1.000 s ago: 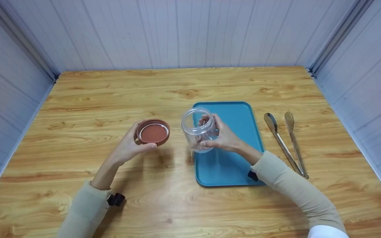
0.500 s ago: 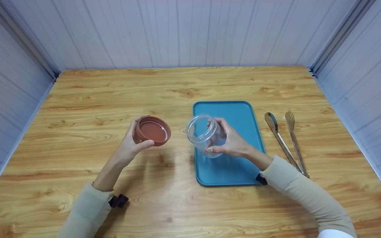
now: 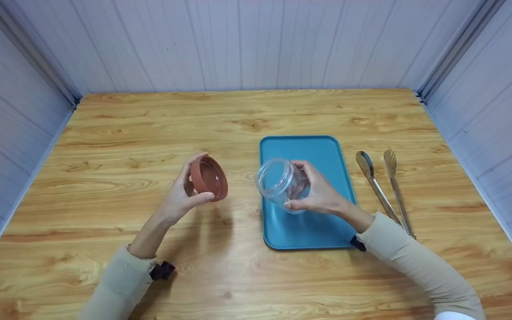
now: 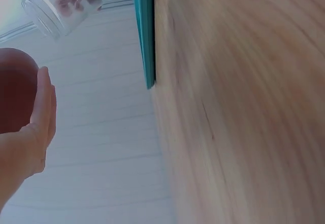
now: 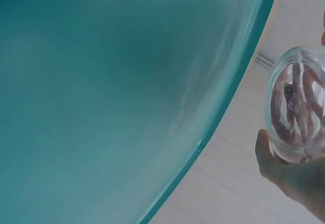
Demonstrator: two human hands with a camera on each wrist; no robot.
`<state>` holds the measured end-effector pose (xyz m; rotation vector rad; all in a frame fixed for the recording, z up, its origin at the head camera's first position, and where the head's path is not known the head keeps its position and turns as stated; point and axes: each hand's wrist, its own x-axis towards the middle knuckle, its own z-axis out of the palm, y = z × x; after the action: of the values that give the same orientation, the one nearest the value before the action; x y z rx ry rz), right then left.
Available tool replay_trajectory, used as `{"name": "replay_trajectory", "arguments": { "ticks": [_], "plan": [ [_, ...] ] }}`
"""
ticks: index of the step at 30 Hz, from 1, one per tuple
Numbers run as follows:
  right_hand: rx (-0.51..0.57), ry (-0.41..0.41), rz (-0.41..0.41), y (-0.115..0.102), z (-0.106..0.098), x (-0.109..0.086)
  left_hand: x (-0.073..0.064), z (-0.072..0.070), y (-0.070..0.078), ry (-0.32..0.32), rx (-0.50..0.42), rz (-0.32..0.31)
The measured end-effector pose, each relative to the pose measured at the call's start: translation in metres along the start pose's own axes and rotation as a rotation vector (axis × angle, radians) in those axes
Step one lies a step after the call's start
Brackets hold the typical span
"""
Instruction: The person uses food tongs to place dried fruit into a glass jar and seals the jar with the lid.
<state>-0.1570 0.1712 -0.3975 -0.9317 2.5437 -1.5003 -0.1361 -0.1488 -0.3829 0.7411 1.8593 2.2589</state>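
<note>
My left hand (image 3: pixel 177 198) grips a round reddish-brown lid (image 3: pixel 211 178) by its rim, above the wooden table. The lid's hollow side is turned to the right, toward a clear jar (image 3: pixel 273 186). That jar is lidless and held by my right hand (image 3: pixel 320 192), with the fingers curled round its body. It tilts, its mouth to the upper left, over the left part of a blue tray (image 3: pixel 300 233). Fingers show through the clear wall in the right wrist view's jar (image 5: pixel 297 104). A gap separates lid and jar.
Metal tongs (image 3: pixel 397 191) lie spread in a V on the table (image 3: pixel 158 129), right of the tray. White panel walls (image 3: pixel 256 44) enclose the table at the back and both sides.
My left hand has turned the lid from facing up to facing right. The jar has moved right and slightly nearer, and tilts more to the left. Tray and tongs stay put.
</note>
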Motion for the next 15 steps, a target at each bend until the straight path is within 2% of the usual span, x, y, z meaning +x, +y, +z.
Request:
{"name": "replay_trajectory", "arguments": {
  "ticks": [4,8,15],
  "plan": [
    [-0.060,0.005,-0.009,-0.001,0.000,0.000,0.001,0.005,-0.001,-0.024,0.017,-0.015],
    [-0.119,0.018,-0.012,-0.001,0.001,0.000,0.002,0.011,-0.001,-0.034,0.079,-0.018],
    [-0.193,0.048,-0.066,0.002,0.004,0.002,0.002,0.027,0.014,-0.016,0.233,-0.043]
  ]
}}
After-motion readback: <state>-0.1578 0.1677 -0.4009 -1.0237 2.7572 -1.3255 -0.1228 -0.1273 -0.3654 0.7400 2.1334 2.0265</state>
